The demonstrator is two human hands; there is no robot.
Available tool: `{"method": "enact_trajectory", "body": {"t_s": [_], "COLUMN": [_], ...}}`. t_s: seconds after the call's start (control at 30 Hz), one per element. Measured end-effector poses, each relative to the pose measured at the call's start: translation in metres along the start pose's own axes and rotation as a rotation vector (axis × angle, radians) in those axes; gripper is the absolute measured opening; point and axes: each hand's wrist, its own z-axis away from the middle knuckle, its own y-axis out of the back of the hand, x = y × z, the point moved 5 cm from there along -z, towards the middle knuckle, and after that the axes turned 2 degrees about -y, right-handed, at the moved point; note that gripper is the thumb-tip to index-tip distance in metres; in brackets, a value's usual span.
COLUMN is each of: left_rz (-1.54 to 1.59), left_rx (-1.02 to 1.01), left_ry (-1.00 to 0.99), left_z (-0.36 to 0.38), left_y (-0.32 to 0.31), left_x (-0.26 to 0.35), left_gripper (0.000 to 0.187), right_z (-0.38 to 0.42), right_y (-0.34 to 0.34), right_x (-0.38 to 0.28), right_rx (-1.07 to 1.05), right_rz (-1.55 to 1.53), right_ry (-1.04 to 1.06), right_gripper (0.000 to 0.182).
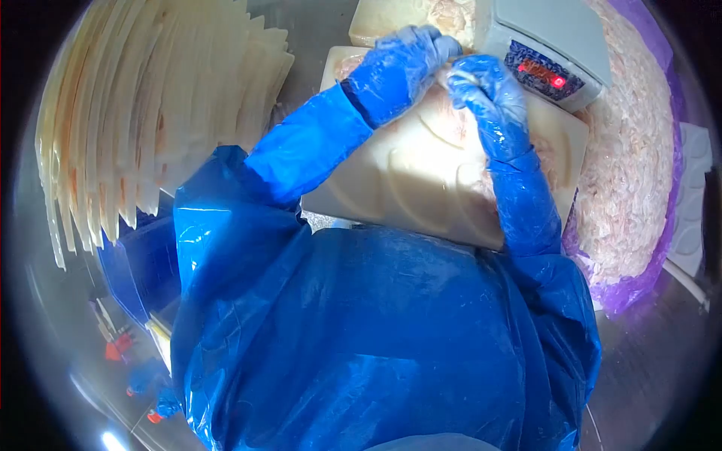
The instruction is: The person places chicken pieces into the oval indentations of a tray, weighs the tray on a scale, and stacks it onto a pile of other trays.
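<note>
My left hand (421, 56) and my right hand (487, 89), in blue sleeves and clear gloves over blue ones, meet over the far part of a cream-white moulded tray (361, 177). The fingers of both are closed. Between them shows a bit of pale raw meat (444, 77), partly hidden by the fingers. Curved hollows run across the tray, and pale pinkish meat lies in some of them, beneath and beside my right forearm. Just right of my right hand stands a grey scale (553, 41) with lit red digits.
A large heap of pale shredded meat (628, 150) on purple plastic sheeting (628, 293) fills the right side. Several cream trays (173, 98) stand on edge at the left. Another tray (372, 22) with meat is behind. A blue bin (139, 263) sits below the stacked trays.
</note>
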Motion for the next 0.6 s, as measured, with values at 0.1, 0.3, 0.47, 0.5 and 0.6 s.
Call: {"method": "enact_trajectory", "body": {"t_s": [0.1, 0.3, 0.47, 0.5, 0.6], "left_rz": [-0.050, -0.142, 0.090, 0.079, -0.018], "left_rx": [0.165, 0.000, 0.046, 0.057, 0.027], "left_ry": [-0.077, 0.037, 0.006, -0.002, 0.024], "left_z": [0.003, 0.086, 0.068, 0.068, 0.074], "left_y": [0.028, -0.010, -0.050, -0.058, -0.075], "left_x": [0.013, -0.021, 0.004, 0.013, 0.002], "left_gripper": [0.036, 0.030, 0.022, 0.020, 0.014], "right_z": [0.013, 0.075, 0.075, 0.074, 0.075], "right_y": [-0.003, 0.033, 0.008, 0.005, 0.009], "right_x": [-0.023, 0.018, 0.014, 0.027, 0.035], "right_rx": [0.027, 0.028, 0.106, 0.078, 0.026], "right_rz": [-0.023, 0.795, 1.009, 1.074, 1.135], "right_ry": [0.093, 0.058, 0.261, 0.175, 0.063], "right_gripper": [0.023, 0.028, 0.025, 0.025, 0.022]}}
